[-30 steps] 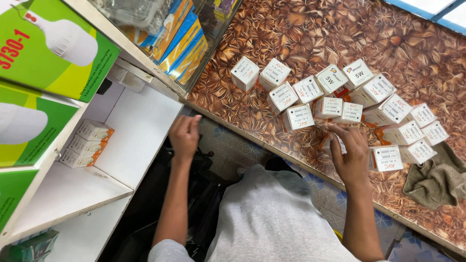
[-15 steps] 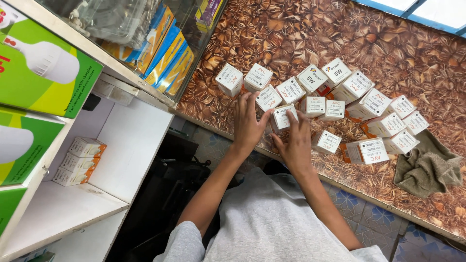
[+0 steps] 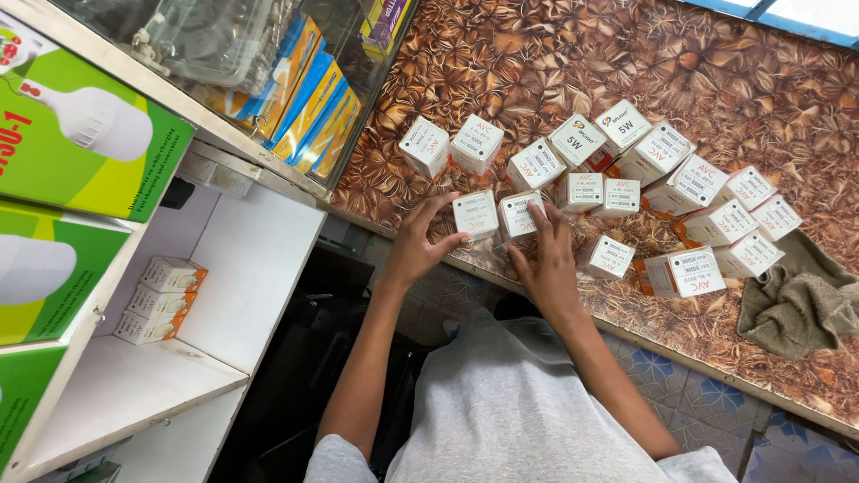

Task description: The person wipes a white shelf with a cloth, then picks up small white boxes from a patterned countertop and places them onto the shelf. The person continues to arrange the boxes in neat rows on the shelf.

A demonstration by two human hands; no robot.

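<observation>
On the counter [image 3: 716, 80], left hand [image 3: 419, 243] and right hand [image 3: 548, 259] — seemingly gripping — two white boxes [image 3: 475, 215].

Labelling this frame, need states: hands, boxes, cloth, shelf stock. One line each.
left hand: gripping a small white box on the counter
right hand: fingers flat on the next box
other boxes: closed, loose on the counter, some upright, some tipped
cloth: crumpled at the counter edge
shelf boxes: stacked, closed
green cartons: closed, standing at the left
</observation>
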